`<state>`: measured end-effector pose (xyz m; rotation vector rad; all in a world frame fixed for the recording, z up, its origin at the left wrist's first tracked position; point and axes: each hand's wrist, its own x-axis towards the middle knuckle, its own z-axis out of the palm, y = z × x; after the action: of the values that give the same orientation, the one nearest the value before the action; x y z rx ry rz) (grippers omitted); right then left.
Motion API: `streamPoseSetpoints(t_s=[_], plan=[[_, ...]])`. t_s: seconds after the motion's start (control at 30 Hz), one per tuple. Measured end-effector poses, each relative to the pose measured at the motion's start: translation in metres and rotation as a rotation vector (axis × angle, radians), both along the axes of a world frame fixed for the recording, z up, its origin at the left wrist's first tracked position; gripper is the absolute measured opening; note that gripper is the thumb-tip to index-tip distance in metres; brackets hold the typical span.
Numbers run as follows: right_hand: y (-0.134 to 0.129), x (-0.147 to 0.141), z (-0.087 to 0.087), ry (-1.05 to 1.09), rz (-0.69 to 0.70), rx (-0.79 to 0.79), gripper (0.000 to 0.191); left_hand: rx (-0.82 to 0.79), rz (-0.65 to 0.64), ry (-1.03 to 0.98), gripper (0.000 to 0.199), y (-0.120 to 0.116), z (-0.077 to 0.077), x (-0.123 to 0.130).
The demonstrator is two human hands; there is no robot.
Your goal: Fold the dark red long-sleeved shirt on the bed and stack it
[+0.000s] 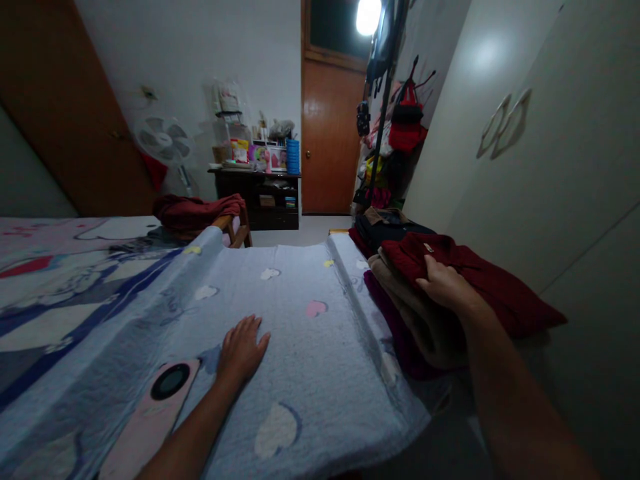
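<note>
My left hand (242, 350) lies flat on the pale blue heart-print sheet (295, 360), fingers stretched out and holding nothing. On the right, my right hand (447, 285) is on a dark red collared shirt (480, 273), its thumb and fingers closed on the cloth near the collar. That shirt tops a pile of folded clothes, above a beige garment (407, 303) and a purple one (387, 320). Behind it in the pile is a dark navy garment (390, 230) with a brown collar. A pink phone (155, 423) rests left of my left forearm.
White wardrobe doors (530, 167) rise close on the right. A patterned bed cover (90, 287) spreads to the left, with reddish-brown clothing (200, 212) at its far end. Farther back stand a fan (164, 140), a dark cabinet (255, 200) and a wooden door (333, 140).
</note>
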<state>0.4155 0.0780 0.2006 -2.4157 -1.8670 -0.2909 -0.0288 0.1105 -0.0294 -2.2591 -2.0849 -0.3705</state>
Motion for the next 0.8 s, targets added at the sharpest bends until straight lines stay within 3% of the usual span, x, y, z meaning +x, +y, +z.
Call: streamPoseSetpoints(t_s=[0.07,0.17,0.23,0.4,0.5,0.6,0.7,0.8], plan=[[0.006,0.001,0.0,0.003,-0.021,0.041,0.056,-0.002,0.0,-0.004,0.052,-0.001,0.001,0.0],[0.012,0.0,0.004,0.039,-0.044,0.025,0.031,0.008,-0.005,-0.027,0.051,-0.001,0.002,0.0],[0.012,-0.003,0.01,0.056,-0.042,0.075,0.026,0.014,-0.007,-0.041,0.05,-0.001,0.001,0.001],[0.003,-0.032,0.032,0.11,0.041,0.49,0.028,0.016,-0.005,-0.012,0.052,-0.001,0.0,0.0],[0.002,-0.069,0.039,0.234,0.207,0.652,0.028,0.023,-0.009,0.001,0.053,0.0,-0.001,0.0],[0.006,-0.115,0.033,0.344,0.473,0.64,0.027,0.02,-0.011,-0.015,0.053,0.001,-0.004,-0.001],[0.006,-0.161,0.014,0.406,0.735,0.568,0.025,0.031,-0.016,-0.047,0.052,0.002,-0.006,-0.003],[-0.004,-0.2,-0.016,0.428,0.91,0.477,0.021,0.039,-0.029,-0.146,0.046,0.002,-0.005,-0.008]])
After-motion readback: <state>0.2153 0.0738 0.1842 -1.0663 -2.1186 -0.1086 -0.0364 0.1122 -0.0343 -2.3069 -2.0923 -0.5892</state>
